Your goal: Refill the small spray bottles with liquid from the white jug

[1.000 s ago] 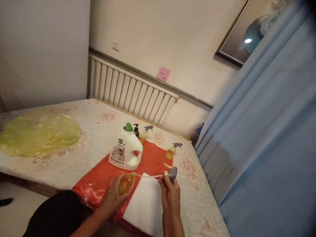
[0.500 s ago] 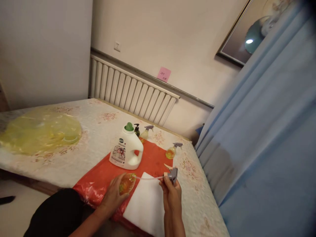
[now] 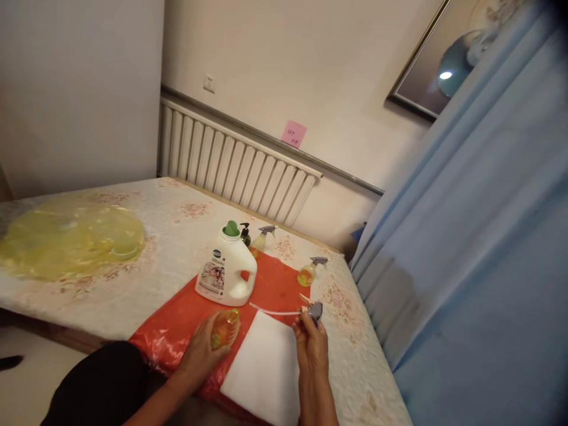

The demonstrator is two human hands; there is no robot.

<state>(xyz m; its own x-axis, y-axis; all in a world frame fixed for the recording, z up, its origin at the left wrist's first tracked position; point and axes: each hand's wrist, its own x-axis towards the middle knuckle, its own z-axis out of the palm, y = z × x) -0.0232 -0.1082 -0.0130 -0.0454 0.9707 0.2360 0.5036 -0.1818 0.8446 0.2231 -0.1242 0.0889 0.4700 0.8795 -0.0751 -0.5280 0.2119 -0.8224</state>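
1 bottle [image 3: 223, 329], 1 spray head [image 3: 315, 310], apart

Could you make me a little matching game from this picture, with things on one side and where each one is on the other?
Things: 1 small bottle; 2 spray head; 3 white jug; 4 pink note.
Places: A on the wall; B in the right hand; C on the red sheet; D in the left hand.
Pairs: 1-D, 2-B, 3-C, 4-A.
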